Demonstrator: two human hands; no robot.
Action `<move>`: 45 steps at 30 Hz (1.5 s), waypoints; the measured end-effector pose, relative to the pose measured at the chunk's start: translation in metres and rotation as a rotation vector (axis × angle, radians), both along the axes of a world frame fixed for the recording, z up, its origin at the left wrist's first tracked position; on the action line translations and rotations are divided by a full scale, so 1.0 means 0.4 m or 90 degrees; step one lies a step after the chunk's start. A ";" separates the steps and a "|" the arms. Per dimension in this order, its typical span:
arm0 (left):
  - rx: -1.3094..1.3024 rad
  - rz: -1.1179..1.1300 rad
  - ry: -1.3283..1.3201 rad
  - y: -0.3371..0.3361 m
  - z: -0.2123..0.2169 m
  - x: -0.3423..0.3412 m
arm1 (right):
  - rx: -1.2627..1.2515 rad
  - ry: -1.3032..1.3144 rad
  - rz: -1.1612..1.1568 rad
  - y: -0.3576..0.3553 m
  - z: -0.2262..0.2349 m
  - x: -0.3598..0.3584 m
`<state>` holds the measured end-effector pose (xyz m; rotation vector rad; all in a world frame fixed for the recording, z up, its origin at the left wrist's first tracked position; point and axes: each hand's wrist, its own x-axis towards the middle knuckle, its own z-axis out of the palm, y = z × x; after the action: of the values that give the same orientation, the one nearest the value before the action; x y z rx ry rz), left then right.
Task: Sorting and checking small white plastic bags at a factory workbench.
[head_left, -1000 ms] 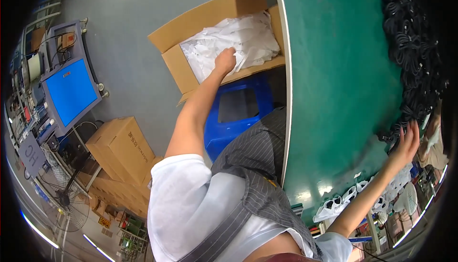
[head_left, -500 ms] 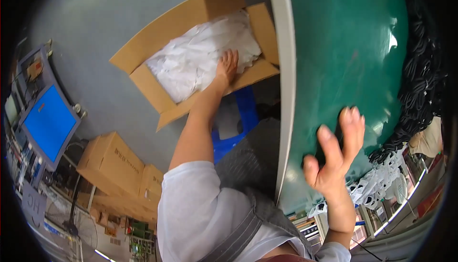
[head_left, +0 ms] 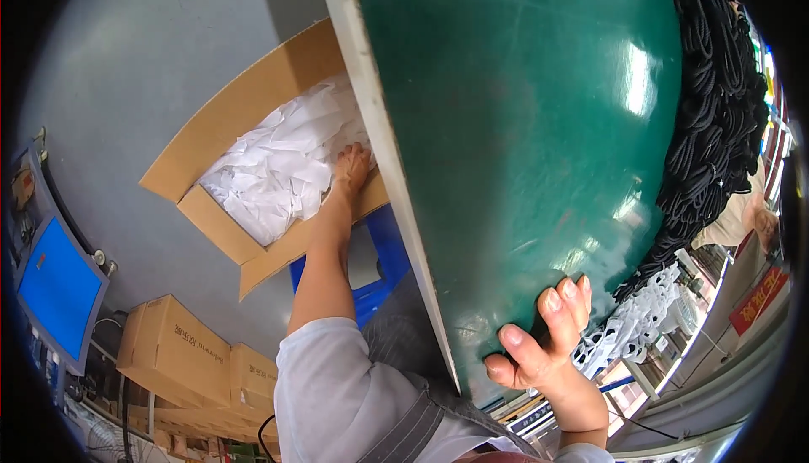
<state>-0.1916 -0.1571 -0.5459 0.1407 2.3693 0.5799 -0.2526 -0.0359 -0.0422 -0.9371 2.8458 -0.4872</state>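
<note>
Hands (head_left: 352,168) (head_left: 556,353): two; left in one carton (head_left: 244,109), apparently touching white pieces (head_left: 286,160).

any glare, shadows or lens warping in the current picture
Head view: bright white glare on the green tabletop; head view: shadow darkens part of the cardboard box's upper flap; head view: fisheye bowing bends the blue screen near the left rim, with black corners.

Carton (head_left: 227,122) open from above, table edge (head_left: 379,134) crossing its right, cables (head_left: 708,117) beyond
</note>
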 end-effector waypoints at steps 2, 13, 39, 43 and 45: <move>0.074 0.124 0.099 -0.009 -0.024 0.044 | -0.013 0.001 0.014 -0.001 0.004 -0.002; 0.356 0.579 0.203 -0.240 0.416 0.064 | -0.059 -0.028 -0.028 -0.034 0.017 -0.046; 0.780 0.161 -0.459 0.546 1.349 0.481 | -1.132 -0.098 -0.865 0.549 0.193 0.908; 0.695 0.117 -0.372 0.593 1.325 0.616 | -1.201 -0.156 -0.867 0.572 0.164 0.996; 0.682 0.114 -0.333 0.589 1.305 0.658 | -1.070 -0.081 -0.865 0.557 0.147 1.014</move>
<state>0.0715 0.0786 -0.0240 0.2094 1.3755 1.6863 0.1528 0.1871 0.0165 1.2785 1.8389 -2.8165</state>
